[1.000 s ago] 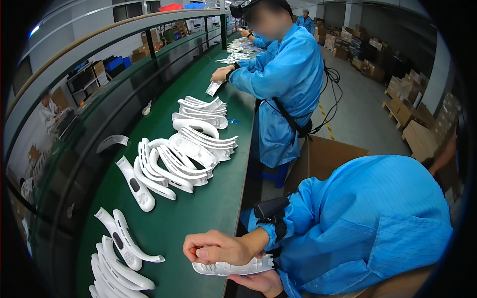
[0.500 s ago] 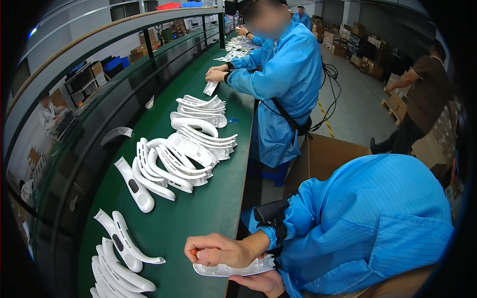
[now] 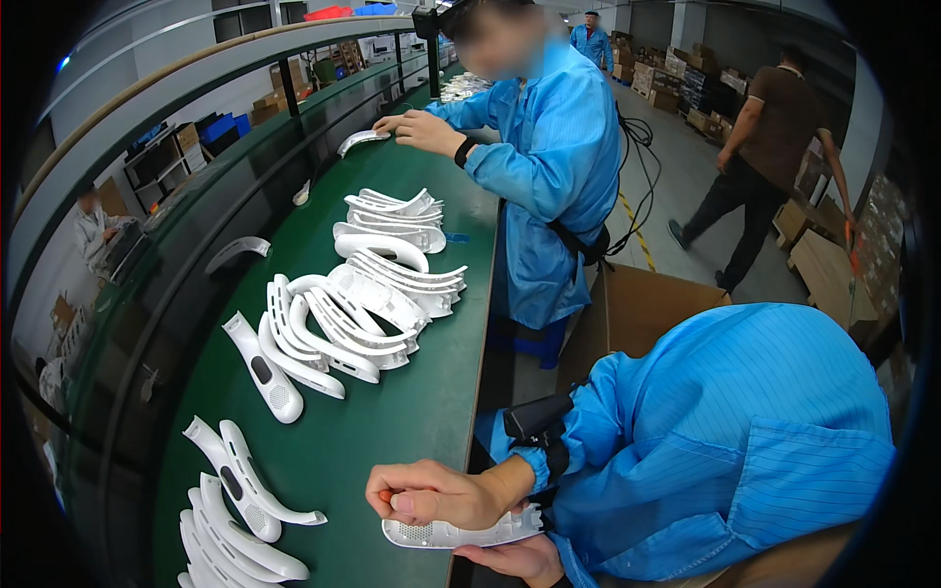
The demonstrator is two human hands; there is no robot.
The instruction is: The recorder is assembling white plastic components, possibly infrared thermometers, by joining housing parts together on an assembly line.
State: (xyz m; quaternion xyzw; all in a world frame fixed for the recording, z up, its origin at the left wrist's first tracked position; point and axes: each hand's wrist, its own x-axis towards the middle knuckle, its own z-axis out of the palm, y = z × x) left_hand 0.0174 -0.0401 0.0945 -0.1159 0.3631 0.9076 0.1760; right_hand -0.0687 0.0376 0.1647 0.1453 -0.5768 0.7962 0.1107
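My right hand (image 3: 431,495) is closed in a fist and presses on top of a white curved plastic part (image 3: 456,532) at the near edge of the green bench (image 3: 392,431). Beneath the part, my left hand (image 3: 515,561) supports it from below, palm up. My right sleeve is blue, with a black strap at the wrist. Just left of my hands lie several long white plastic shells (image 3: 240,490).
Piles of white curved parts (image 3: 363,304) run along the bench. A co-worker in a blue coat (image 3: 549,186) stands at the bench farther on, hands on a white part (image 3: 361,140). An open cardboard box (image 3: 637,314) sits behind me. A person in brown (image 3: 765,147) walks the aisle.
My hands have stayed on the white part. The co-worker's hands have reached farther along the bench. The person in brown has walked further into view along the aisle.
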